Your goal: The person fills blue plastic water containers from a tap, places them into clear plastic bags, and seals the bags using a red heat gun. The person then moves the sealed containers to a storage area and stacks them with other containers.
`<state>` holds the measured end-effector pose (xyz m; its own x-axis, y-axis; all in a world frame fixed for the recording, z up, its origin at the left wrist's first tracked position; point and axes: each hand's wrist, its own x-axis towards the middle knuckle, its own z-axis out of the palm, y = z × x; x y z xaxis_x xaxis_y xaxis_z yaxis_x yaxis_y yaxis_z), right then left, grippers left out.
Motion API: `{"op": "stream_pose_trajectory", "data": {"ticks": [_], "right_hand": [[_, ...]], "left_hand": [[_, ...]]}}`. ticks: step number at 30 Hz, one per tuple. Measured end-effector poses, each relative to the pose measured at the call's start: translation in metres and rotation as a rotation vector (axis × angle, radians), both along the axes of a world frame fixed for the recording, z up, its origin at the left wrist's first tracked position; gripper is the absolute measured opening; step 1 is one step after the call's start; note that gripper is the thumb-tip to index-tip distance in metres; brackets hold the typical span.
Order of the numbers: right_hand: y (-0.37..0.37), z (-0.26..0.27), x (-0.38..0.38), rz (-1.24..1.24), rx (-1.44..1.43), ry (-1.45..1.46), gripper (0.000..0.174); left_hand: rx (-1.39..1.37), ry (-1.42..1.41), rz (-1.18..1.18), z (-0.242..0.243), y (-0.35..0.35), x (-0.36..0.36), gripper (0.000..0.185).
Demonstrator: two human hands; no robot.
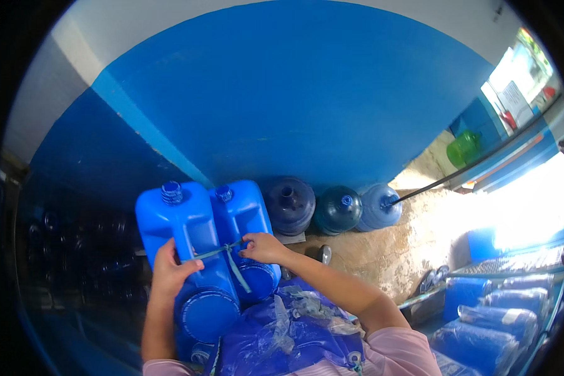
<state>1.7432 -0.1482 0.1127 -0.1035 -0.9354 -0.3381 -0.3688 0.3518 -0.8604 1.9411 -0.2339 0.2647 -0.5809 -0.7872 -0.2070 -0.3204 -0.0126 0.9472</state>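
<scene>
Two blue plastic water jugs stand side by side before me, the left jug (195, 239) nearer and the right jug (251, 211) partly behind it. Each has a small cap on top and a large round cap low on its front. A green cord (229, 247) runs across both and is knotted between them, one loose end hanging down. My left hand (171, 268) lies around the left jug's handle, its thumb at the cord; some of its fingers are hidden. My right hand (263, 247) pinches the cord's right part between thumb and fingers.
A dark round bottle (291, 211), a green one (338, 211) and a pale blue one (380, 209) line the blue wall (301, 94). Slippers (434, 278) lie on the floor. Wrapped blue jugs (479, 343) stand at lower right. A purple sheet (263, 338) covers my front.
</scene>
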Motion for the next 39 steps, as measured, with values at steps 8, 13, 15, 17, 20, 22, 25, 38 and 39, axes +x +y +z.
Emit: {"op": "stream_pose_trajectory", "data": {"ticks": [8, 13, 15, 17, 20, 22, 25, 38, 39], "right_hand": [[0.061, 0.115, -0.036, -0.35, -0.351, 0.078, 0.043], [0.138, 0.138, -0.07, -0.611, -0.424, 0.043, 0.04], [0.174, 0.133, -0.084, -0.789, -0.361, -0.04, 0.039], [0.21, 0.122, -0.105, -0.953, -0.38, -0.116, 0.039], [0.276, 0.102, -0.147, -1.082, -0.222, -0.094, 0.037], [0.325, 0.088, -0.173, -1.182, -0.174, -0.073, 0.032], [0.394, 0.062, -0.208, -1.38, -0.159, -0.137, 0.027], [0.579, 0.01, -0.268, -1.939, -0.59, -0.269, 0.025], [0.589, 0.009, -0.276, -1.951, -0.637, -0.279, 0.025]], "left_hand": [[-0.013, 0.077, -0.275, 0.133, 0.03, -0.054, 0.047], [-0.107, 0.085, -0.511, 0.156, 0.069, -0.118, 0.052], [-0.091, 0.158, -0.607, 0.148, 0.086, -0.156, 0.053], [-0.009, 0.125, -0.805, 0.137, 0.101, -0.203, 0.051], [0.103, 0.109, -0.993, 0.103, 0.143, -0.278, 0.047], [0.107, 0.096, -1.086, 0.075, 0.18, -0.331, 0.043], [0.14, 0.051, -1.203, 0.031, 0.245, -0.402, 0.036], [0.537, -0.156, -1.368, -0.071, 0.435, -0.569, 0.032], [0.567, -0.18, -1.356, -0.078, 0.445, -0.581, 0.032]]}}
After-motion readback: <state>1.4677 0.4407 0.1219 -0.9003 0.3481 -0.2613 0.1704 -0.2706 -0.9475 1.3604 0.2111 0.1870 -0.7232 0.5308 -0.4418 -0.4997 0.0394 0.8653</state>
